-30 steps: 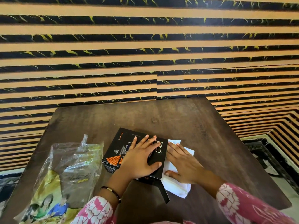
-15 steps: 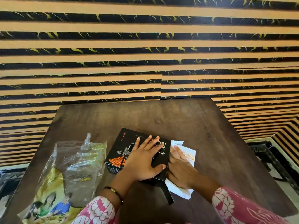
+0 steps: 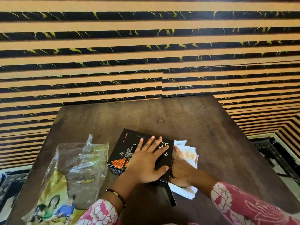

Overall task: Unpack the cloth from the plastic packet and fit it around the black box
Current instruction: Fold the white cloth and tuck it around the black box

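Observation:
The black box [image 3: 125,151] with orange triangles lies flat near the table's front middle. My left hand [image 3: 146,163] presses flat on its lid, fingers spread. A white cloth [image 3: 189,153] with orange flower embroidery lies against the box's right side, part of it under the box. My right hand [image 3: 180,172] rests on that cloth beside the box's right edge, with its fingers pushing the cloth up against the box wall. The empty clear plastic packet [image 3: 78,168] with a printed yellow card lies to the left.
The brown wooden table [image 3: 203,127] stands against a wall of orange and black stripes. A black flap [image 3: 170,197] sticks out from the box's near corner. The table's right edge drops to a patterned floor [image 3: 276,159].
My right hand has slid in against the box's right side and lifted the cloth's edge, showing its orange embroidery. My left hand stays pressed on the lid.

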Demonstrator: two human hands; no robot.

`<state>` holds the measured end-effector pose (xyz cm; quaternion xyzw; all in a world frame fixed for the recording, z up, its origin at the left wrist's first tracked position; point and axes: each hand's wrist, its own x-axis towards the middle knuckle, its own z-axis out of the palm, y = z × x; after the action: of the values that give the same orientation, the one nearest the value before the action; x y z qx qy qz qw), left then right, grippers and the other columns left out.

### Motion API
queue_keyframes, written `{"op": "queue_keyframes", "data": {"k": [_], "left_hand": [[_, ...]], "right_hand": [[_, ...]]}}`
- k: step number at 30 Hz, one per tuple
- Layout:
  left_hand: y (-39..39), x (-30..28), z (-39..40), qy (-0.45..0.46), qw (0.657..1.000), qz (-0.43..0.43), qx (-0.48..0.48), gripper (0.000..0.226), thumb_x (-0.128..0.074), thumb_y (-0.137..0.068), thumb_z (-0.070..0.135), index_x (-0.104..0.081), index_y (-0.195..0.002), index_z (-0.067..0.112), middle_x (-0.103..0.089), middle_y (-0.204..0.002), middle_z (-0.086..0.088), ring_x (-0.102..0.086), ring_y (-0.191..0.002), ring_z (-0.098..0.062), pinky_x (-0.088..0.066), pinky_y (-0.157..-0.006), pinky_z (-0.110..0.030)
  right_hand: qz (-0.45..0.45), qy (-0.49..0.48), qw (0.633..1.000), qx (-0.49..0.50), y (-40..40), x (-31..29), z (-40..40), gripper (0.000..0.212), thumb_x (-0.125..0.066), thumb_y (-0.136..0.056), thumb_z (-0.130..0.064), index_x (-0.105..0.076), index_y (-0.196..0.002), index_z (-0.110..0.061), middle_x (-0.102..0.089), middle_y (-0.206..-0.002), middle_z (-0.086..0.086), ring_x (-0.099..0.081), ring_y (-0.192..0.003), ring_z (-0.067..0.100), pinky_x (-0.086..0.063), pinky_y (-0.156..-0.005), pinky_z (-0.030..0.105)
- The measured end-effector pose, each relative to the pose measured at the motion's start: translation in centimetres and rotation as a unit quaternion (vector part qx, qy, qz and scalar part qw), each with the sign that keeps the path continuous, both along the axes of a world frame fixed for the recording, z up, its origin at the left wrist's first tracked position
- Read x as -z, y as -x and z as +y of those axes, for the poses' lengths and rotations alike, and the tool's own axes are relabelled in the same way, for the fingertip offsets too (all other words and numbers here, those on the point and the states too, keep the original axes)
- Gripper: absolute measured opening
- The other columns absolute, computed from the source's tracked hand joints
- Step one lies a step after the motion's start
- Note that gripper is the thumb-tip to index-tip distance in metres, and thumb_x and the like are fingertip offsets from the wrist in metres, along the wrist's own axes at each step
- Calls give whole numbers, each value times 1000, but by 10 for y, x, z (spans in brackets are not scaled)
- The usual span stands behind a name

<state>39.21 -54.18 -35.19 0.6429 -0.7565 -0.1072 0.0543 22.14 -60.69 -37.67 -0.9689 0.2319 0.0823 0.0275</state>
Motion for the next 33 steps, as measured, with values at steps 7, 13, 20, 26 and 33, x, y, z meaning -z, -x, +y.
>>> {"op": "queue_keyframes", "data": {"k": [7,13,20,26,33], "left_hand": [[1,-1,1,10,1000,18,-10,70,-34,-84,64,-9,-145,42,6,-158,12,15,-144,-10,13,-117,-43],[1,0,-2,21,999,33,-21,69,-35,-83,65,-13,-145,42,2,-158,13,10,-145,-11,8,-118,-45],[3,2,-1,26,999,27,-24,71,-31,-80,67,-14,-144,42,-1,-158,13,7,-146,-12,9,-118,-44],[2,1,0,23,999,20,-22,74,-25,-77,70,-13,-144,43,0,-158,13,9,-145,-11,11,-118,-43],[3,0,1,22,999,17,-17,76,-23,-75,70,-13,-145,42,0,-159,12,8,-146,-12,10,-118,-43]], "right_hand": [[-61,-76,994,41,13,0,4,66,-25,-81,-49,-34,-141,-24,-34,-151,3,-2,-146,25,13,-112,49],[-258,-192,870,375,46,11,55,62,-35,-89,-39,-16,-146,-22,-8,-157,-2,-2,-144,14,-7,-117,30],[-254,-278,792,480,38,7,66,67,-40,-96,-20,2,-148,-15,-2,-159,1,-9,-145,21,-13,-116,32],[-262,-365,708,545,37,0,59,61,-42,-95,-21,-10,-147,-16,-41,-143,8,-47,-122,27,-39,-100,35],[-296,-466,660,509,18,-10,52,50,-41,-95,-11,-24,-142,-16,-43,-138,6,-47,-118,22,-43,-95,30]]}}
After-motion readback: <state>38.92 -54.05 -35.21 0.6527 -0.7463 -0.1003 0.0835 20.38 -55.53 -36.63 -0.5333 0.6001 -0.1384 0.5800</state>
